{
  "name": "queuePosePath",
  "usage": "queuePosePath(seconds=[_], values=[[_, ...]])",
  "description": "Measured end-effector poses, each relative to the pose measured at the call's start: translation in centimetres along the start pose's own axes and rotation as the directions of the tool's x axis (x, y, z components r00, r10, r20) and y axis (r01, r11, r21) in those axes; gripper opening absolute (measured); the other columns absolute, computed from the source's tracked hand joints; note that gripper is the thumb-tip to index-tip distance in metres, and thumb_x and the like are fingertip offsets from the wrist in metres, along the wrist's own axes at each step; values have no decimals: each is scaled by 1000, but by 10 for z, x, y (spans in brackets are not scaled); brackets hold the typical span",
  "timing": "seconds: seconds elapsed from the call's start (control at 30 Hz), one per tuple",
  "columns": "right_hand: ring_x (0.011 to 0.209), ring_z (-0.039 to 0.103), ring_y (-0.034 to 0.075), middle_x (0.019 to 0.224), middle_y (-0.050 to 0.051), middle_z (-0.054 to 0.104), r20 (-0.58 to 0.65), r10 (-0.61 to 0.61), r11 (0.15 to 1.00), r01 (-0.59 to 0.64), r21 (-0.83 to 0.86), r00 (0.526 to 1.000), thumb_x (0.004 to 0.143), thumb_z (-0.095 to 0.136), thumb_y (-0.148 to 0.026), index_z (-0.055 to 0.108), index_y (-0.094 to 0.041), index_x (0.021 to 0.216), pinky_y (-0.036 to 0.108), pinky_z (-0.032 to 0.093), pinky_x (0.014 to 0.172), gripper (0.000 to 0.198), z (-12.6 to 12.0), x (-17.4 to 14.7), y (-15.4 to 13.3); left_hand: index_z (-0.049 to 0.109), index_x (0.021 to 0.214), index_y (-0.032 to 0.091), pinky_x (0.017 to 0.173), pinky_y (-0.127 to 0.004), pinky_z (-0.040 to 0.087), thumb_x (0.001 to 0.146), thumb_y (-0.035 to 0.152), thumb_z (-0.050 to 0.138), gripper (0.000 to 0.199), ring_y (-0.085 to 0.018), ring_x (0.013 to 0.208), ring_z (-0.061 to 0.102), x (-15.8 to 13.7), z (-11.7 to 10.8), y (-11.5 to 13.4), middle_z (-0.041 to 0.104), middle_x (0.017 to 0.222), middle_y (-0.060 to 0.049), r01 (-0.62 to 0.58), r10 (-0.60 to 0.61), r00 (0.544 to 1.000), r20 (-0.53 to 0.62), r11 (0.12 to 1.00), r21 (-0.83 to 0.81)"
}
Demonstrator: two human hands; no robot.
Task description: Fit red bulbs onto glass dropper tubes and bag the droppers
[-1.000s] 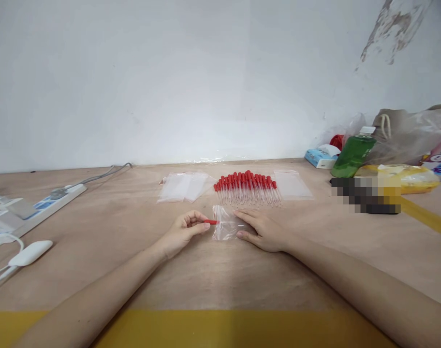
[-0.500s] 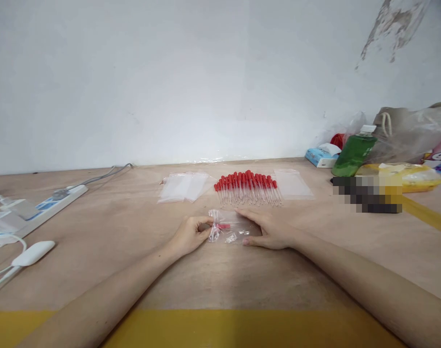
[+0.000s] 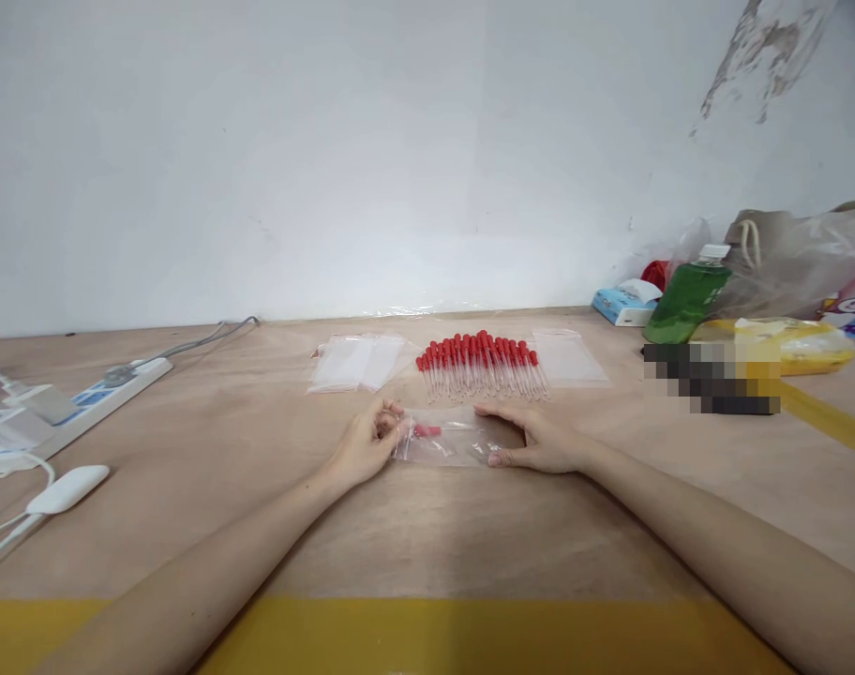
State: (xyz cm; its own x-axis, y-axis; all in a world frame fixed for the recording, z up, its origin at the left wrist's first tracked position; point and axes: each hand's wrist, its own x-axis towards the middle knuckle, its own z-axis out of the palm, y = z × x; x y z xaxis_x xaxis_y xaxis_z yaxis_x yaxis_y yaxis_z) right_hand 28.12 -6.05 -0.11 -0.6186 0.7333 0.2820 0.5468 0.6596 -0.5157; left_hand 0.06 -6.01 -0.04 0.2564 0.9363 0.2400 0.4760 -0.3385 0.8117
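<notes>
"Red-bulbed dropper (image 3: 427, 430) inside the clear zip bag (image 3: 450, 452), flat on the tabletop (image 3: 413, 548) between the two hands. Would you call that one done?"

"Inserted, yes, by my judgement. The bulb lies toward the bag's left end, and the thin tube seems to run right, though the shiny plastic makes its tip hard to follow."

"And the seal?"

"I can't tell whether it's pressed closed. The bag is too glossy and too small in view, so I'd count closing as unconfirmed."

"How do the hands stand?"

"The left hand (image 3: 369, 442) pinches the bag's left end between thumb and fingers. The right hand (image 3: 540, 442) has thumb and forefinger spread wide, their tips at the bag's right end, framing it rather than gripping it."

"What's left, then?"

"Plenty, I'd say. A dense row of droppers (image 3: 480, 358) lies just beyond the bag, red bulbs toward the wall (image 3: 371, 169), tubes toward the person, none of them in a bag that I can see."

"And the other bags?"

"An overlapping batch of flat bags (image 3: 353, 364) lies to the left of the row, and more flat plastic, apparently another bag (image 3: 569, 359), just to its right. I can't count either reliably, so an exact share finished would be guesswork."
</notes>
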Motion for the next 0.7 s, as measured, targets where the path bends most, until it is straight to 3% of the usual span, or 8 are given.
queuePosePath(seconds=[0.1, 0.17, 0.23, 0.3, 0.37, 0.43, 0.6, 0.7], values=[[116, 44, 26, 129, 10, 46, -9, -5, 1000, 5, 15, 1000, 69, 61, -52, 41, -20, 128, 44, 36, 96, 70, 0, -1, 0, 40, 93, 19, 40, -17, 35, 78, 45, 48, 31, -7, 41, 48, 0, -3, -2, 56, 64, 4, 57, -55, 998, 16, 984, -169], [116, 44, 26, 128, 10, 46, -13, -3, 1000, 3, 9, 1000, 69, 60, -53, 43, -20, 127, 45, 35, 96, 69, 0, -1, 0, 37, 96, 20, 39, -17, 36, 78, 45, 46, 32, -7, 41, 50, 2, -6, -3, 58, 71, 3, 96, -114, 992, -58, 965, -244], [115, 44, 26, 127, 10, 48, -12, 0, 1000, 0, -1, 1000, 70, 59, -53, 44, -20, 126, 44, 36, 96, 67, 0, -2, -1, 39, 97, 20, 42, -17, 37, 77, 43, 48, 31, -7, 43, 51, 7, -12, -6, 58, 71, 3, 87, -129, 978, -165, 967, -240], [114, 46, 25, 126, 10, 49, -12, 0, 1000, 0, -14, 1000, 70, 59, -53, 45, -20, 125, 43, 36, 95, 65, 1, -2, -2, 47, 90, 18, 47, -19, 39, 75, 38, 51, 25, -8, 48, 51, 18, -18, -7, 57, 67, 3, 46, -72, 973, -219, 991, -124], [113, 46, 24, 125, 10, 50, -16, -4, 1000, 4, -27, 1000, 71, 58, -53, 46, -19, 124, 42, 37, 95, 65, 1, -2, -3, 55, 78, 17, 54, -20, 40, 73, 32, 54, 16, -10, 56, 52, 35, -23, -7, 57, 65, 1, 35, -28, 981, -193, 999, 29], [112, 46, 25, 124, 11, 50, -25, -14, 999, 14, -35, 1000, 71, 58, -53, 47, -18, 123, 42, 37, 95, 64, 1, -2, -3, 58, 71, 16, 58, -21, 40, 68, 27, 58, 11, -12, 62, 54, 58, -23, -5, 60, 67, 0, 75, -57, 985, -162, 991, 111], [110, 48, 25, 121, 11, 51, -35, -36, 999, 34, -36, 999, 71, 57, -54, 48, -20, 122, 42, 38, 92, 62, 1, -2, -3, 58, 71, 15, 50, -23, 39, 55, 21, 71, 21, -14, 50, 54, 121, -3, 0, 58, 54, 1, 244, -230, 965, -129, 965, 101], [110, 48, 25, 121, 11, 52, -38, -47, 998, 46, -32, 998, 71, 57, -54, 48, -20, 122, 42, 38, 92, 62, 0, -1, -4, 58, 75, 11, 50, -27, 42, 56, 19, 74, 26, -17, 52, 57, 148, 10, 1, 58, 55, -1, 336, -332, 940, -70, 940, 55]])
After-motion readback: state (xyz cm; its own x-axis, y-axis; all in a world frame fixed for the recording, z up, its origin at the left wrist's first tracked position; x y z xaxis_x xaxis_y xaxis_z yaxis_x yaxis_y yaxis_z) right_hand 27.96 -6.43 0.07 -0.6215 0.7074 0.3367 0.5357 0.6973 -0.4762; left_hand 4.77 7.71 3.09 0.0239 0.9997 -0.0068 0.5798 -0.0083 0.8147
